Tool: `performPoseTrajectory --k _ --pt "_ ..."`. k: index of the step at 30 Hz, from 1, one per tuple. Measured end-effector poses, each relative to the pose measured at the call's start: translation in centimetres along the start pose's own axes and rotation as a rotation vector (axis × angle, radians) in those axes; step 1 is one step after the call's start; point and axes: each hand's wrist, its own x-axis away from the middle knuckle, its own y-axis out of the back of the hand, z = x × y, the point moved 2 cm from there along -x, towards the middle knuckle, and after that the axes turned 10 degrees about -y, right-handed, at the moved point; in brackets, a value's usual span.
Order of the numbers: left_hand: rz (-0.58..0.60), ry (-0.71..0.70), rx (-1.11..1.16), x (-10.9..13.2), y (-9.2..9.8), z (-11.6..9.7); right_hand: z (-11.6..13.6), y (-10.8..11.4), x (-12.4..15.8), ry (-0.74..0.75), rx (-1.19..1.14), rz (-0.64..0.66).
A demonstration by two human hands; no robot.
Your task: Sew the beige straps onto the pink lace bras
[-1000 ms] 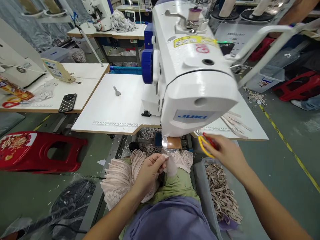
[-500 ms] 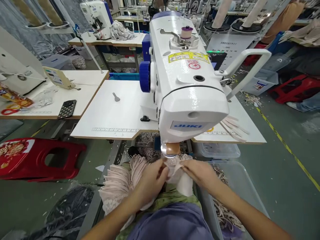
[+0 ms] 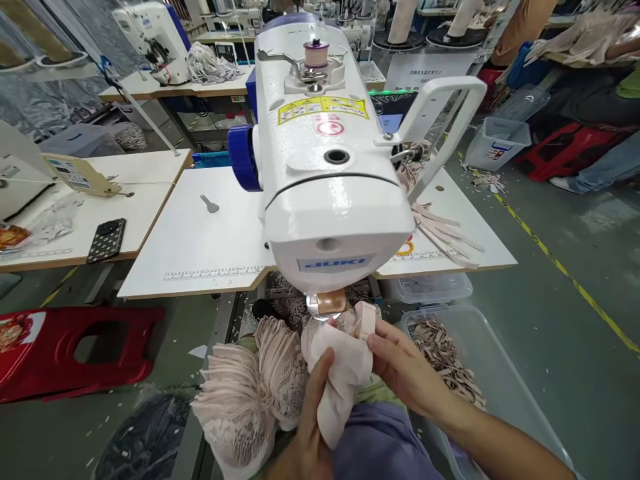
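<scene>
Both of my hands hold a pale pink fabric piece (image 3: 343,373) just below the head of a white sewing machine (image 3: 325,167). My left hand (image 3: 313,427) grips the fabric from below, thumb up along it. My right hand (image 3: 400,367) pinches its upper right edge near a folded band. A stack of pink lace pieces (image 3: 250,393) lies over my lap to the left of the hands.
A clear bin of fabric strips (image 3: 450,353) stands at my right. Loose strips (image 3: 440,227) and yellow-handled scissors (image 3: 406,248) lie on the white table (image 3: 200,247). A red stool (image 3: 75,347) sits on the floor at left; a phone (image 3: 106,239) is on the neighbouring table.
My right hand has left the scissors on the table and come down to the pink fabric. Both hands have lifted and bunched the piece; the view has shifted right.
</scene>
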Motion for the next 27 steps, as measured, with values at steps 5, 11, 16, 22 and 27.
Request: performPoseTrajectory --k 5,11,16,22,27 --pt "-0.002 -0.082 -0.355 -3.5 3.1 -3.3 3.1 1.1 -3.3 0.411 0.580 -0.372" --pt "0.102 0.135 -0.654 -6.5 3.5 -4.0 1.4 2.3 -7.5 0.264 0.236 -0.262" --pt "0.122 0.033 -0.843 -6.1 3.6 -4.7 2.5 3.0 -7.9 0.299 0.365 -0.246" --pt "0.070 0.037 -0.854 -5.9 3.8 -5.4 4.4 4.2 -7.5 0.447 0.747 -0.265" --pt "0.109 0.018 -0.907 -6.2 4.2 -5.6 5.3 3.5 -7.7 0.470 0.807 -0.308"
